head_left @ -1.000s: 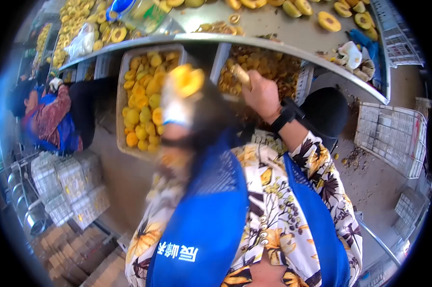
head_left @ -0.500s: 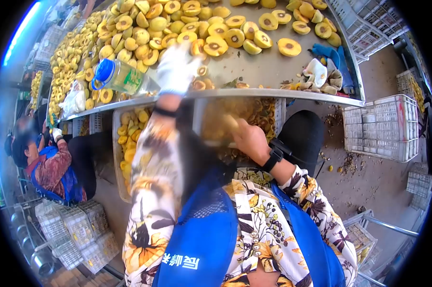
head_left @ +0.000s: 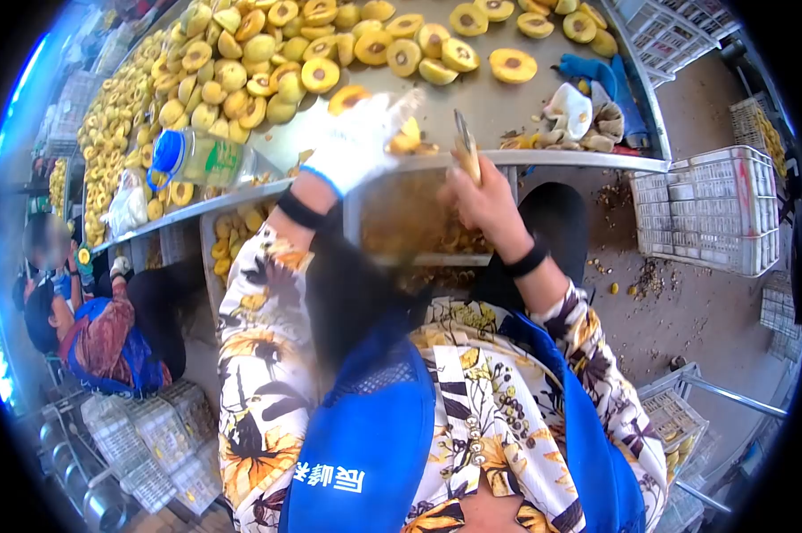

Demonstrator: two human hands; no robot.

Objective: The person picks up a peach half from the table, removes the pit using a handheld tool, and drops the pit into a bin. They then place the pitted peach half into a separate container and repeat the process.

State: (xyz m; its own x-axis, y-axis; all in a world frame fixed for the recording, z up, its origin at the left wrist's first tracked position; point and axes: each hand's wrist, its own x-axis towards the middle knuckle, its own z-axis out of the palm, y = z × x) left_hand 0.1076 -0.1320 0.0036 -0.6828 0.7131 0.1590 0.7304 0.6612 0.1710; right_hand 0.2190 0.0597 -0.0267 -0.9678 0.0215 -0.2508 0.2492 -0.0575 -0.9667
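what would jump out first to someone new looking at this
Probably the heap of yellow fruit, many halved, upper left on the metal table. Next, at its near edge, the white-gloved left hand and, to its right, the bare right hand holding a slim tool. A blue-capped bottle lies left of both.

Here, on the bright-blue fabric vest [head_left: 374, 435], white Chinese characters [head_left: 349, 481] are seen: 辰 and 峰 can be made out, the third can't be told. Over on the clear, blue-capped plastic bottle [head_left: 223, 161], green printing is spotted, too small to be read.
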